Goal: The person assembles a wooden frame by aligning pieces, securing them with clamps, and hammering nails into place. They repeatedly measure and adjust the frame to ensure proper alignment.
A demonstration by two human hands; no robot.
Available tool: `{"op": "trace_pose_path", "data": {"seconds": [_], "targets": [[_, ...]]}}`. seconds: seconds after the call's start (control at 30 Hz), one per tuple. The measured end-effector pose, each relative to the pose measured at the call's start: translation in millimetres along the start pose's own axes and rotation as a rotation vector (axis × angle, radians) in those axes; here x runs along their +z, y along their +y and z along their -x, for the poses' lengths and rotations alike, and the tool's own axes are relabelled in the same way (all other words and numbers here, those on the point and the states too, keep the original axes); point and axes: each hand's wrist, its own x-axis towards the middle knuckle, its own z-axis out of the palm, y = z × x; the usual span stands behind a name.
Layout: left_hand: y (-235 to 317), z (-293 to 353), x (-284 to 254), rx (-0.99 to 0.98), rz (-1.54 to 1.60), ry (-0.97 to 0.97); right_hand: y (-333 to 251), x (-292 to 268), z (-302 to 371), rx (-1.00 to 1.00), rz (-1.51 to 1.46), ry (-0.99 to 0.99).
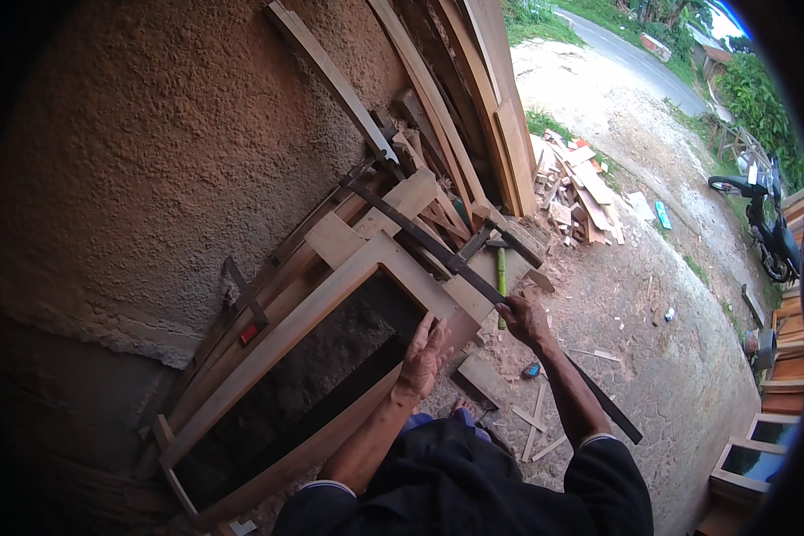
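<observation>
A rectangular wooden frame (pixel 281 348) lies tilted in front of me, with a dark opening in its middle. Across its far end runs a long dark metal bar clamp (pixel 411 230), over wooden blocks (pixel 333 238). My right hand (pixel 525 320) is closed around the clamp's bar near the frame's right corner, and the bar's end sticks out below my forearm. My left hand (pixel 424 357) rests with fingers stretched on the near rail by that corner. A second clamp (pixel 246 299) with a red part sits at the frame's left side. A green-handled hammer (pixel 501 272) lies just past my right hand.
Long boards (pixel 500 134) lean on a rough wall (pixel 196 134). Beyond the frame lies a scrap wood pile (pixel 590 192). A wood block (pixel 481 380), a blue tape measure (pixel 531 369) and thin offcuts are near my feet. A motorcycle (pixel 764 223) stands far right.
</observation>
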Motion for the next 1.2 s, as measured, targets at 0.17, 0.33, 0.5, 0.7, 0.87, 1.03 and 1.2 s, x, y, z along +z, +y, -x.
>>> {"op": "trace_pose_path", "data": {"seconds": [0.17, 0.33, 0.5, 0.7, 0.87, 1.03, 1.2], "targets": [[-2, 97, -58, -0.075, -0.109, 0.049, 23, 20, -38, 0.005, 0.079, -0.072], [-10, 161, -100, -0.035, -0.509, 0.153, 38, 28, -59, -0.014, 0.078, -0.078], [-22, 193, -124, -0.091, -0.520, 0.264, 50, 25, -78, -0.051, 0.143, -0.030], [-29, 217, -147, -0.155, -0.570, 0.339, 64, 37, -82, -0.112, 0.118, 0.083], [-40, 244, -173, -0.218, -0.552, 0.440, 66, 42, -80, -0.095, 0.165, 0.062], [-65, 300, -192, -0.323, -0.266, 0.667, 70, 46, -81, -0.072, 0.129, 0.025], [-97, 347, -238, -0.179, 0.374, 1.119, 47, 41, -86, -0.201, 0.287, 0.238]]}}
